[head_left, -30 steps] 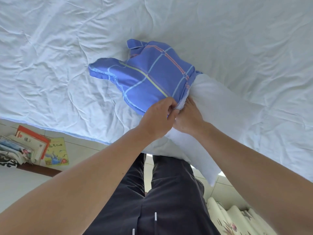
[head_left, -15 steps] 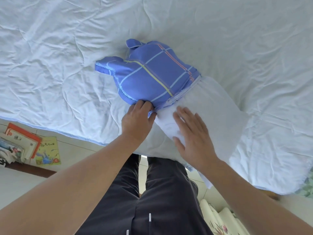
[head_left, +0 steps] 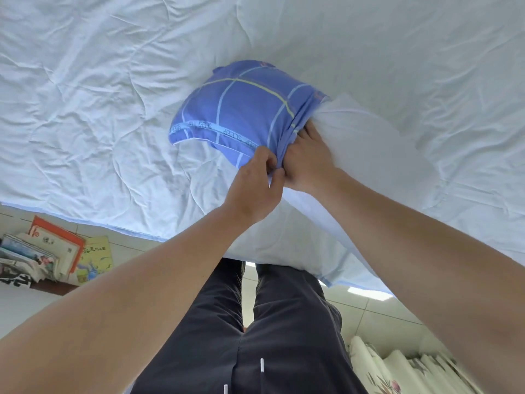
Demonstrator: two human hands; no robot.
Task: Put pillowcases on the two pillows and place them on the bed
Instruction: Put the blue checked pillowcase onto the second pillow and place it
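Pillow (head_left: 369, 143) on bed (head_left: 99, 95), far end in pillowcase (head_left: 241, 112); both hands at pillowcase opening, left hand (head_left: 252, 191) left of right hand (head_left: 309, 163); books (head_left: 45, 251) on floor, left.

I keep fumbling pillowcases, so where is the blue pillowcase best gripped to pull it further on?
Probably at its bunched open hem, from the near side. The blue pillowcase covers only the far end of the white pillow, and both hands, left and right, pinch the gathered edge there.

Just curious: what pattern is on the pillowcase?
Blue with a grid of pale blue and yellow lines, on the pillowcase; head view.
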